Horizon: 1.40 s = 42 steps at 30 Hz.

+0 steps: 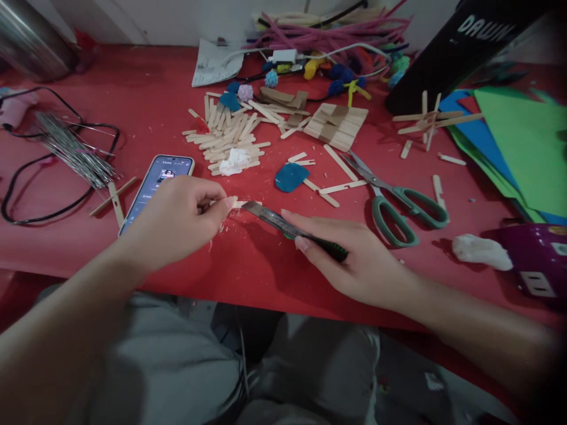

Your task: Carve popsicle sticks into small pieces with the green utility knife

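Observation:
Between the thumb and fingers of my left hand [186, 215] is pinched one end of a wooden craft stick [254, 204], which lies low over the red tabletop. My right hand [349, 254] is closed round a utility knife [283, 225] with a dark handle. Its blade points left and meets the stick just beyond my left fingertips; how deep it cuts I cannot tell. Small wood shavings [217, 236] are scattered beneath the stick. A blue flat piece [291, 177] lies behind the knife, near a few notched sticks [343, 187].
Green-handled scissors [394, 203] lie to the right, before coloured paper [522, 141] and a black bottle [443, 65]. A pile of craft sticks [225, 130] spreads behind my hands. At left are a phone [155, 183] and a wire bundle [75, 150]. A purple power strip [535, 260] sits far right.

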### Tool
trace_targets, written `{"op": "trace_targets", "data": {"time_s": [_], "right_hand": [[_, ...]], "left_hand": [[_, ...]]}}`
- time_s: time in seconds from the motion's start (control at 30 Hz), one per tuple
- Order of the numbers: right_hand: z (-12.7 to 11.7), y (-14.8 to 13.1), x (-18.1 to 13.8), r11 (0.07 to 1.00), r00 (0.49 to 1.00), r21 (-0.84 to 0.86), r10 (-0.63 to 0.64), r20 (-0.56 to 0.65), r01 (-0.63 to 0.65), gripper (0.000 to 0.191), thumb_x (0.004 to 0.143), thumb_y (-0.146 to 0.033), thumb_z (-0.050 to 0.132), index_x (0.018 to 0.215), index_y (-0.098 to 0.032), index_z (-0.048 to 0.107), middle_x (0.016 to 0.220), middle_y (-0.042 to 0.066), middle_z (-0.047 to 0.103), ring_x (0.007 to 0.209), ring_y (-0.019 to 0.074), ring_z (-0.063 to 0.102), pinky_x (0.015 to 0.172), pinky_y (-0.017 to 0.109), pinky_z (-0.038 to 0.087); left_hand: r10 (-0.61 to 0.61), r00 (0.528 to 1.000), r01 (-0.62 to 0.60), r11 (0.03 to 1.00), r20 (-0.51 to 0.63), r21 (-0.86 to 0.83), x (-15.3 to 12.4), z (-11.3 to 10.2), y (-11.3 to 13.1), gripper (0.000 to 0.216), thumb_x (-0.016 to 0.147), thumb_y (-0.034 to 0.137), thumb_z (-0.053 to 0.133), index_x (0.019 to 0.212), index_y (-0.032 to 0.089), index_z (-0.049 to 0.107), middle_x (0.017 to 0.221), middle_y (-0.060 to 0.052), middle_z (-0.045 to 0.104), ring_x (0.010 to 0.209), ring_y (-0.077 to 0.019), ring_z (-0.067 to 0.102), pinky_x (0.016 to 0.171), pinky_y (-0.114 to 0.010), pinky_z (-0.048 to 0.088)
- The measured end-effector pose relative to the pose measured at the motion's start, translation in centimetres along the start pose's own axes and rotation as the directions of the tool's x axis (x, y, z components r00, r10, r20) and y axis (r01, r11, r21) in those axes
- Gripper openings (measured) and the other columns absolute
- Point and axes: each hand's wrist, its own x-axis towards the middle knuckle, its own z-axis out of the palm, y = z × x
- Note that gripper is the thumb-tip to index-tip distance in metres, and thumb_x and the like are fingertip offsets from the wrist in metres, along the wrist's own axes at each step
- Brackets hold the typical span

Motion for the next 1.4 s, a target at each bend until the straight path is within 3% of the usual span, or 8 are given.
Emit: {"op": "trace_targets", "data": {"time_s": [0.23, 0.37, 0.63, 0.7, 0.87, 1.0, 1.2, 1.4], "right_hand": [[-0.2, -0.2, 0.0, 0.998, 0.999, 0.050, 0.043, 0.013, -0.043, 0.045, 0.095, -0.017, 0.052, 0.139, -0.015, 0.057, 0.128, 0.006, 0.069, 0.112, 0.0176, 0.069, 0.095, 0.025, 0.055], [-0.3, -0.3, 0.0, 0.995, 0.997, 0.072, 0.069, 0.024, -0.070, 0.045, 0.095, -0.019, 0.052, 0.139, -0.017, 0.057, 0.130, 0.006, 0.067, 0.114, 0.0182, 0.068, 0.099, 0.028, 0.054], [-0.4, -0.1, 0.1, 0.991, 0.991, -0.009, 0.133, -0.017, -0.133, 0.042, 0.095, -0.027, 0.053, 0.135, -0.018, 0.059, 0.122, 0.009, 0.071, 0.112, 0.0242, 0.069, 0.095, 0.036, 0.056], [-0.5, -0.2, 0.2, 0.991, 0.991, -0.010, 0.132, -0.012, -0.132, 0.034, 0.094, -0.028, 0.054, 0.125, -0.019, 0.064, 0.117, 0.009, 0.073, 0.104, 0.0230, 0.070, 0.088, 0.033, 0.057], [-0.8, -0.4, 0.2, 0.970, 0.972, 0.087, 0.221, 0.077, -0.228, 0.019, 0.096, -0.034, 0.053, 0.102, -0.019, 0.063, 0.079, 0.002, 0.070, 0.064, 0.0146, 0.065, 0.061, 0.026, 0.052], [-0.9, -0.3, -0.1, 0.936, 0.955, 0.204, 0.266, 0.128, -0.288, 0.021, 0.099, -0.037, 0.049, 0.108, -0.020, 0.058, 0.079, 0.000, 0.066, 0.052, 0.0101, 0.057, 0.053, 0.024, 0.047], [-0.7, -0.4, -0.2, 0.947, 0.964, 0.207, 0.219, 0.149, -0.246, 0.041, 0.101, -0.032, 0.046, 0.140, -0.022, 0.050, 0.084, 0.002, 0.067, 0.060, 0.0110, 0.061, 0.059, 0.024, 0.051], [-0.5, -0.1, -0.4, 0.945, 0.960, 0.195, 0.233, 0.158, -0.262, 0.048, 0.101, -0.034, 0.045, 0.148, -0.024, 0.047, 0.073, 0.000, 0.064, 0.055, 0.0110, 0.059, 0.055, 0.024, 0.052]], "left_hand": [[0.014, 0.998, -0.020, 0.994, -0.059, -0.110, 0.2, -0.2, 0.1, 0.046, 0.090, 0.040, 0.050, 0.052, 0.017, 0.042, 0.048, 0.006, 0.027, 0.048, -0.0054, 0.025, 0.045, -0.024, 0.018], [0.001, 0.996, -0.016, 0.988, -0.093, -0.153, 0.5, 0.2, -0.2, 0.050, 0.093, 0.048, 0.047, 0.053, 0.018, 0.044, 0.046, 0.005, 0.035, 0.046, -0.0061, 0.031, 0.045, -0.024, 0.022], [0.078, 0.986, -0.061, 0.992, -0.150, 0.114, 0.4, 0.5, -0.1, 0.045, 0.093, 0.035, 0.045, 0.054, 0.020, 0.028, 0.048, 0.004, 0.034, 0.048, -0.0099, 0.025, 0.051, -0.030, 0.022], [0.081, 0.985, -0.059, 0.988, -0.150, 0.144, 0.3, 0.6, 0.1, 0.045, 0.092, 0.033, 0.045, 0.054, 0.020, 0.026, 0.047, 0.004, 0.031, 0.047, -0.0099, 0.022, 0.051, -0.030, 0.021], [0.093, 0.980, -0.061, 0.982, -0.177, 0.180, 0.2, 0.8, 0.2, 0.045, 0.093, 0.031, 0.045, 0.054, 0.020, 0.024, 0.047, 0.005, 0.023, 0.048, -0.0099, 0.016, 0.052, -0.032, 0.017], [0.112, 0.976, -0.076, 0.978, -0.185, 0.193, 0.1, 1.0, 0.2, 0.044, 0.093, 0.031, 0.046, 0.055, 0.020, 0.025, 0.048, 0.005, 0.021, 0.048, -0.0097, 0.016, 0.053, -0.031, 0.017], [0.075, 0.986, -0.050, 0.985, -0.149, 0.166, 0.2, 0.7, 0.0, 0.043, 0.094, 0.034, 0.043, 0.056, 0.020, 0.028, 0.049, 0.004, 0.029, 0.048, -0.0105, 0.023, 0.052, -0.031, 0.018], [0.071, 0.992, -0.061, 0.994, -0.108, 0.094, 0.2, 0.7, -0.2, 0.046, 0.095, 0.041, 0.041, 0.055, 0.020, 0.029, 0.047, 0.003, 0.032, 0.047, -0.0099, 0.028, 0.051, -0.030, 0.021]]}}
